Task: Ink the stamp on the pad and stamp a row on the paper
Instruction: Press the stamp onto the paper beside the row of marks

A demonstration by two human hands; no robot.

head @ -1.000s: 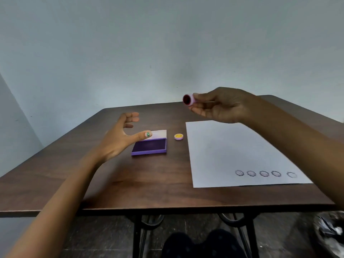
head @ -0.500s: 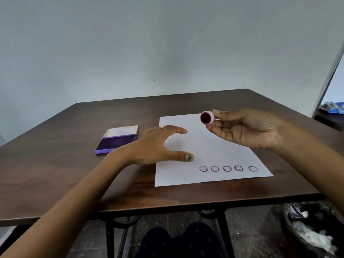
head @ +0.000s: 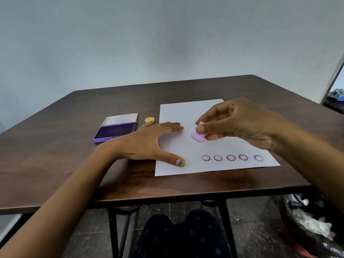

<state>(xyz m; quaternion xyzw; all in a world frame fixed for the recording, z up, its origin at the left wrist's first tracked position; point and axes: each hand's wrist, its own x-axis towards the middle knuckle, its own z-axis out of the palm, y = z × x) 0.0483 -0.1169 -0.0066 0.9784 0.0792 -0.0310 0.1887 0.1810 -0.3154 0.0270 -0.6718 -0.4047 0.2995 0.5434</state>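
Note:
A white paper (head: 188,112) lies on the dark wooden table (head: 55,164), with a row of several smiley stamp prints (head: 230,157) near its front edge. My right hand (head: 240,123) pinches a small pink stamp (head: 197,136), face turned down, above the paper's middle. My left hand (head: 149,144) lies flat with fingers spread on the paper's left edge, holding nothing. The open purple ink pad (head: 115,131) sits left of the paper, its lid folded back.
A small yellow smiley cap (head: 149,119) rests between the ink pad and the paper. A black bin with crumpled white scraps (head: 312,228) stands on the floor at the right. My knees show under the table's front edge.
My right hand has turned the stamp from face-toward-me to face-down and lowered it toward the paper. My left hand moved from near the ink pad onto the paper's left edge.

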